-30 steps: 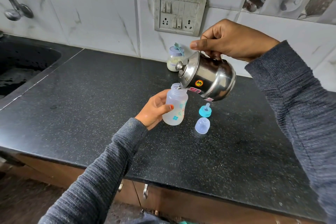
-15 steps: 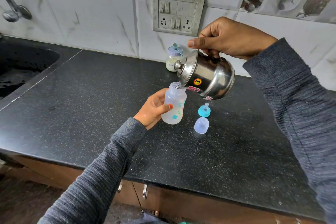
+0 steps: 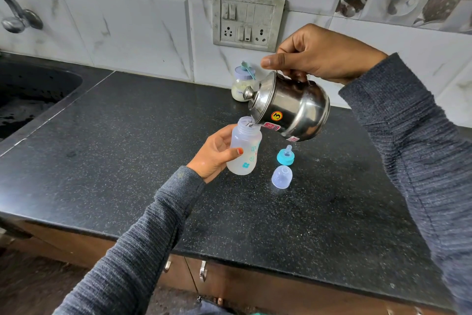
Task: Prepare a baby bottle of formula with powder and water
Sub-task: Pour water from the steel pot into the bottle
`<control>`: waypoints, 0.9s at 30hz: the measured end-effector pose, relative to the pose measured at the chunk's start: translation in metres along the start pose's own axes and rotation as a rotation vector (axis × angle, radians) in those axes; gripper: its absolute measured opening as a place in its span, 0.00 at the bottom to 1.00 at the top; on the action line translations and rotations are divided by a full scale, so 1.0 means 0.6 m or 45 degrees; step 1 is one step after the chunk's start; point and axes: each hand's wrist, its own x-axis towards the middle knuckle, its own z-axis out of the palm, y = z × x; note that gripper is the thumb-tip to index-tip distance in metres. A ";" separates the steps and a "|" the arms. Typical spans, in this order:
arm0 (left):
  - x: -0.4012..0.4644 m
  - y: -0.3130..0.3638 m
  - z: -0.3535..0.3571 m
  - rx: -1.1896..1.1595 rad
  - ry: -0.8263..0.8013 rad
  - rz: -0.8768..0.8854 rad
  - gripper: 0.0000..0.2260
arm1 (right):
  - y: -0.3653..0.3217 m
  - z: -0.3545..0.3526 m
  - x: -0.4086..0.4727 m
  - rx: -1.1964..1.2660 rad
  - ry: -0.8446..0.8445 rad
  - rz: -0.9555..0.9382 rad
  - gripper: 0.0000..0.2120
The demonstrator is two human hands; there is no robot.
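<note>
Head view: left hand (image 3: 214, 155) grips bottle (image 3: 244, 148); right hand (image 3: 316, 55) grips tilted steel pot (image 3: 291, 107), spout at bottle mouth.

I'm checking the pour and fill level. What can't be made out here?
- Head view: steel pot contents, hidden by its walls and lid.
- Water level in the baby bottle: frosted plastic, left hand covers one side.
- Formula jar label: too small.
</note>
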 end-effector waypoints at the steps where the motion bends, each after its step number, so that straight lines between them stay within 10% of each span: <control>1: 0.000 0.001 -0.001 -0.002 -0.001 -0.001 0.36 | -0.001 0.000 0.000 -0.002 -0.001 0.000 0.19; 27: 0.007 0.010 0.007 -0.034 -0.029 0.033 0.37 | -0.013 -0.007 -0.005 -0.012 0.074 0.000 0.18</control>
